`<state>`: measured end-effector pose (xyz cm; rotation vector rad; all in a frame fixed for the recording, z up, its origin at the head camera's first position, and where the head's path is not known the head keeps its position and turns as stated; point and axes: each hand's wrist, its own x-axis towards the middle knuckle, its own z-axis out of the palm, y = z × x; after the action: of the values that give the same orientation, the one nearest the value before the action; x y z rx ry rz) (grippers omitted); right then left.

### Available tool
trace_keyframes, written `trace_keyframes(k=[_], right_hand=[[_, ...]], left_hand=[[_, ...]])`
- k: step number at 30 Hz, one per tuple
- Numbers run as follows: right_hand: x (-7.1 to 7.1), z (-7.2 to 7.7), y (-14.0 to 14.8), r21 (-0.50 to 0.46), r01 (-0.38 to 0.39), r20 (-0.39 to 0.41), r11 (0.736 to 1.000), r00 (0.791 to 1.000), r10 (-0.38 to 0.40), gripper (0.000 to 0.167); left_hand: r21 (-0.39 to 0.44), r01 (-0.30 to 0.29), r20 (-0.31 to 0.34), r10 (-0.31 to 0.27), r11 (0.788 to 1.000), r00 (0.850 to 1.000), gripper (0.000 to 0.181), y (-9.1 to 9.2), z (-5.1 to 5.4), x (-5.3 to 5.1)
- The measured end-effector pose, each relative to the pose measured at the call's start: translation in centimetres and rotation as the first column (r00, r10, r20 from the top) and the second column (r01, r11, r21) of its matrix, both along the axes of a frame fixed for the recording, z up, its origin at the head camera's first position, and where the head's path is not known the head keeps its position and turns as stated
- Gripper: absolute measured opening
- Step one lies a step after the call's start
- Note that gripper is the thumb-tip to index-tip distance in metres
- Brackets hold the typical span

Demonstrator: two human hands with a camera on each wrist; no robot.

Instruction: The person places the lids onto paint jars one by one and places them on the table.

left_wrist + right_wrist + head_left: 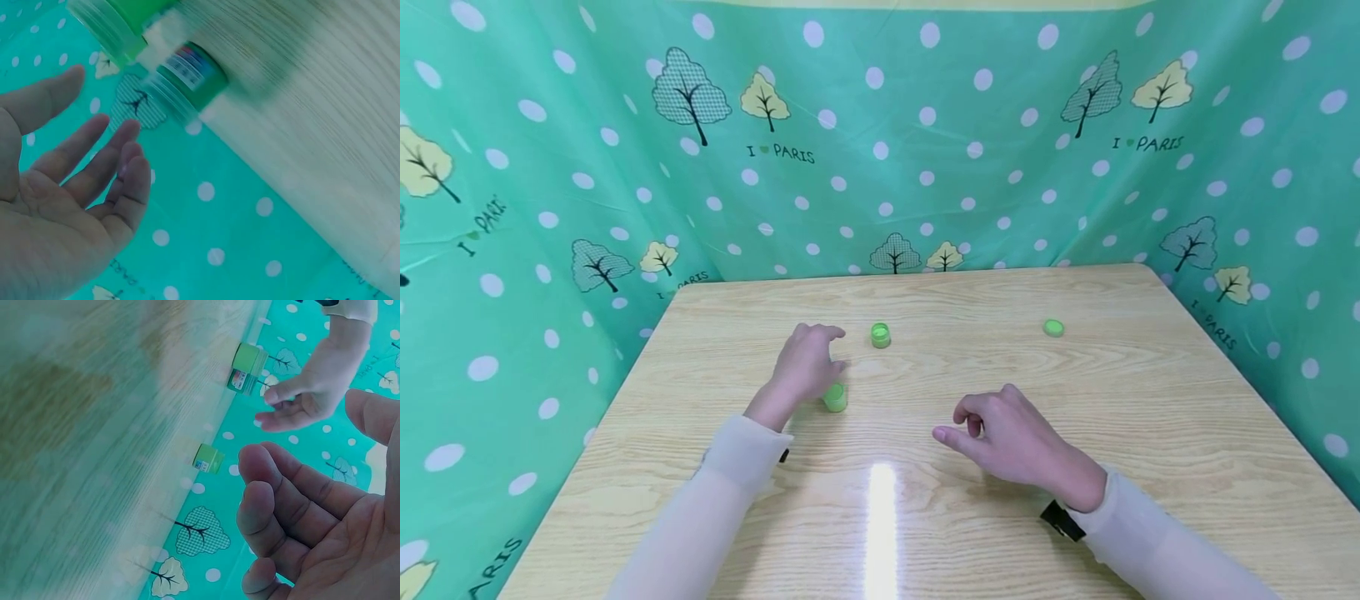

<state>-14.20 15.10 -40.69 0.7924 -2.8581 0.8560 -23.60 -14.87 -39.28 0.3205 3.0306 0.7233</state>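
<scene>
Two small green jars with labels stand on the wooden table. The nearer jar is just beside my left hand, below its thumb. Farther back is the second jar, to the right of that hand's fingertips. My left hand holds nothing; its thumb stands apart from loosely bent fingers, and the left wrist view shows the nearer jar and the second jar beyond the fingertips. My right hand hovers over the table's right half, fingers loosely curled, with nothing in it.
A flat round green piece, probably a lid, lies toward the back right of the table. Green dotted cloth hangs behind the table and at both sides. A bright light reflection crosses the table's near middle.
</scene>
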Motion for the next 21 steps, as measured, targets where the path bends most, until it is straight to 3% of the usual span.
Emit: trace_keyframes(k=[5, 13, 21], right_hand=[[0.0, 0.1, 0.0, 0.023, 0.008, -0.015, 1.0, 1.0, -0.008, 0.047], [0.0, 0.1, 0.4, 0.033, 0.058, -0.04, 0.998, 0.998, -0.056, 0.054], [-0.4, 0.0, 0.7, 0.04, 0.09, -0.134, 0.995, 0.987, -0.084, 0.057]], left_hand=[[-0.001, 0.006, -0.043, -0.006, 1.0, 0.999, 0.058, 1.4, 0.2, -0.5], [-0.024, 0.018, -0.035, -0.019, 1.0, 0.999, 0.064, 3.2, 0.8, -1.6], [-0.071, 0.031, -0.041, -0.034, 0.997, 0.999, 0.065, 4.6, 1.4, -2.8]])
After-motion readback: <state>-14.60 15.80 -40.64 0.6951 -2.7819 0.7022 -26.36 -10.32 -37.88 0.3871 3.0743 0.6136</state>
